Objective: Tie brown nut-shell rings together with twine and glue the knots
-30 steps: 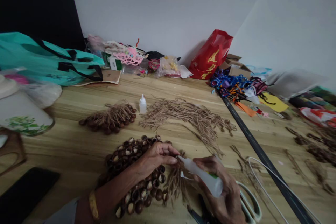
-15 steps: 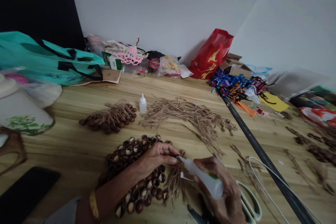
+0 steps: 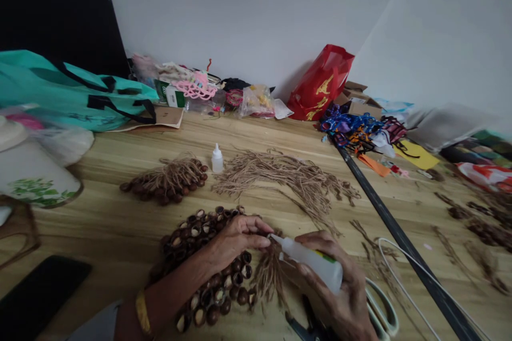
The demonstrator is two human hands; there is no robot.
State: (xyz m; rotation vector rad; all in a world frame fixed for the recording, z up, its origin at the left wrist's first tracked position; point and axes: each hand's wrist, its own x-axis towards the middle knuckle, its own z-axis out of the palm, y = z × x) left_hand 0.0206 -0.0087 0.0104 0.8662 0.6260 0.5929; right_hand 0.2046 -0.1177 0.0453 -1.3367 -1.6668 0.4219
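My right hand (image 3: 340, 277) grips a translucent glue bottle (image 3: 314, 264), tilted so its thin nozzle points up and left. The nozzle tip meets the fingertips of my left hand (image 3: 244, 237), which pinch something small and dark; its kind cannot be made out. Beneath that pinch lies a bunch of brown twine (image 3: 270, 277). Under and around my left forearm are many brown, half-open nut shells (image 3: 214, 311), partly hidden by the arm.
Beyond my hands lie a twine heap (image 3: 288, 170), a small white dropper bottle (image 3: 217, 159) and a cluster of corded shells (image 3: 168, 184). Scissors (image 3: 382, 311) and black-handled pliers (image 3: 302, 325) sit by my right hand. A phone (image 3: 44, 293) lies left.
The glue bottle has tipped closer to level and shifted slightly up, its nozzle still at my left fingertips. My left hand has barely moved.
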